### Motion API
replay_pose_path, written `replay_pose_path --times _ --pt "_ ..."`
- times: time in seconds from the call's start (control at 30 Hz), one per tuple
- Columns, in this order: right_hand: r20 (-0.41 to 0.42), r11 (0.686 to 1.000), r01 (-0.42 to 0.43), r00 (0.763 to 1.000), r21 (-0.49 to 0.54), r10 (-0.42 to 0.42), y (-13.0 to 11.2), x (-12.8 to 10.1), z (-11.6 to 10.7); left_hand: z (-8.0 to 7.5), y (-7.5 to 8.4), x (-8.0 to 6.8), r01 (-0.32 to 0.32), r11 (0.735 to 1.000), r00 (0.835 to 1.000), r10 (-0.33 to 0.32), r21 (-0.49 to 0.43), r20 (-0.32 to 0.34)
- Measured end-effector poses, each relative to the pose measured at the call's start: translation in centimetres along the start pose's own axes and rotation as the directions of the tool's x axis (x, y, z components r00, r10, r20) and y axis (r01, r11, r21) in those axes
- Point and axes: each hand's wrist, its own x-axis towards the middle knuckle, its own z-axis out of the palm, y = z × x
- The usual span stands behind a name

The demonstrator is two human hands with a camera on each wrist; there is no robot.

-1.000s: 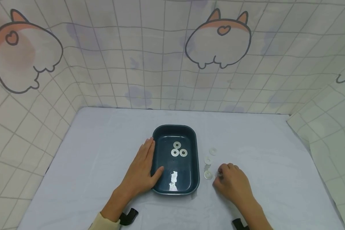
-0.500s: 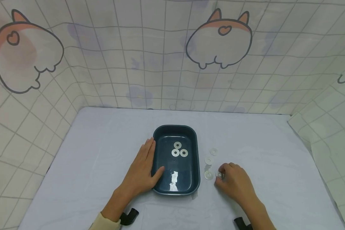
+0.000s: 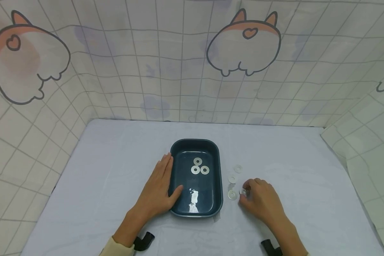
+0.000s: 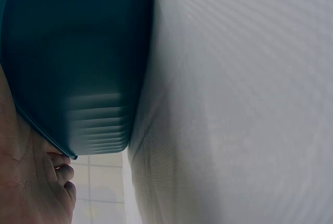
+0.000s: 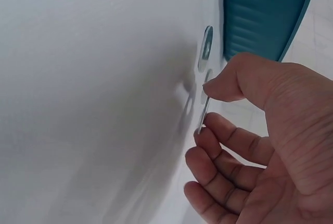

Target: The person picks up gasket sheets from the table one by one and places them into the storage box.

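Washer transfer: three in, four to go.
Right hand pinches a washer on edge between thumb and fingertip, just off the table, right of the dark teal tray. Left hand lies flat, fingers straight, against the tray's left wall. Three washers in tray; three loose washers lie beside it.

The left hand is being held flat, palm down, with the fingers straight and together and the thumb stretched out to the side. The right hand is being kept low with its fingers curled, thumb and forefinger pinching together. Both forearms are being extended forward from the lower edge.
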Motion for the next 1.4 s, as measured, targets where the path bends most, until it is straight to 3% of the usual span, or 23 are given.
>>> replay_pose_path --times 1.4 --pt "-0.054 0.989 0.142 0.989 0.031 -0.140 -1.2 1.9 -1.8 0.0 0.1 0.0 0.003 1.000 1.000 -0.003 0.010 -0.005"
